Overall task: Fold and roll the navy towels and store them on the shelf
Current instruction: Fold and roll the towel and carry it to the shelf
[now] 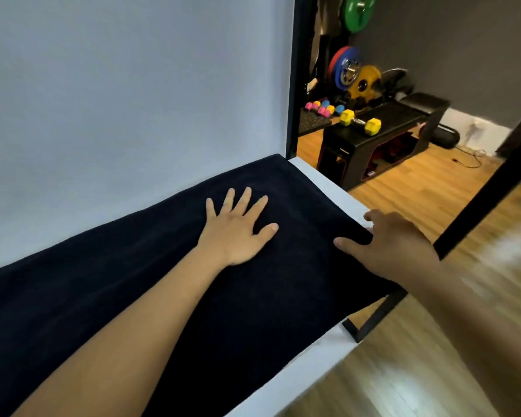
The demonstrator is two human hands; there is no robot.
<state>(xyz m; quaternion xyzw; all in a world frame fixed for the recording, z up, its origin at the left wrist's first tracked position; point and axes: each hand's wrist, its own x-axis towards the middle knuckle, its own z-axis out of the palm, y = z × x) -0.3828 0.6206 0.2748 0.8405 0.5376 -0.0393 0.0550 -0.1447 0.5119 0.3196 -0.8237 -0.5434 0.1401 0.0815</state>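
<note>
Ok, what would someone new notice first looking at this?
The navy towel spread along the white table fills the lower left, with the left hand pressed flat on its middle. The right hand holds the towel's right edge. Behind, at upper right, a yellow dumbbell lies on a black bench.

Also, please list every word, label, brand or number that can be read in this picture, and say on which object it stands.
None can be read in this view.
On the weight plates: markings, if any, are too blurred to read.
On the bench: a small light label near its base, too small to read.
On the navy towel: no print or tag shows.
</note>
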